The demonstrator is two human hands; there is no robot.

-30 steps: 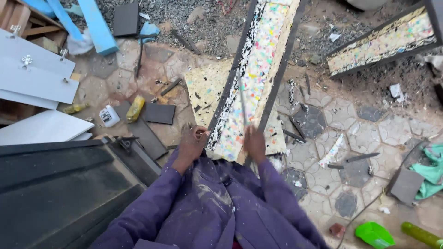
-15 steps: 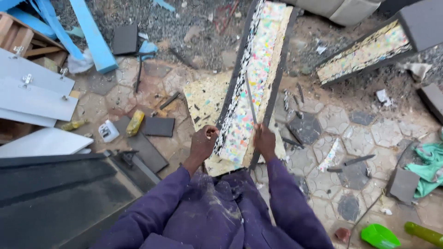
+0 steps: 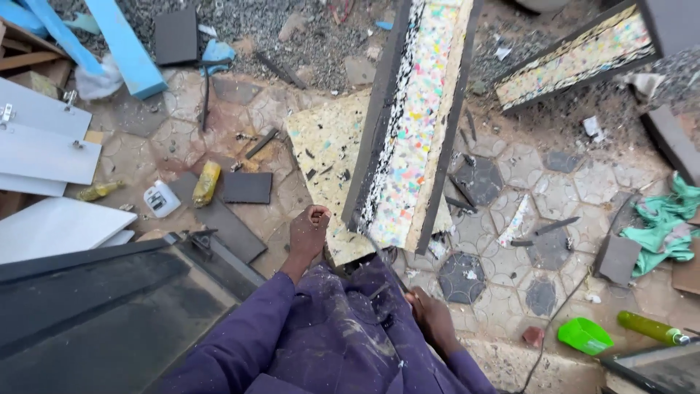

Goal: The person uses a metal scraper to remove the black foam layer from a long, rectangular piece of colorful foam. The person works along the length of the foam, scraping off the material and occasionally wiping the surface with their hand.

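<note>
- Now the left hand (image 3: 309,232) is clenched into a fist, just beside the long speckled foam panel (image 3: 412,124).
- Right hand (image 3: 430,315) grasps a thin blade (image 3: 379,255) near the panel's lower end.

A dusty floor (image 3: 510,175) of hexagonal tiles carries a foam panel (image 3: 412,124), dark offcuts (image 3: 246,187), a green scoop (image 3: 583,335), white boards (image 3: 44,138) and gravel (image 3: 292,29).
</note>
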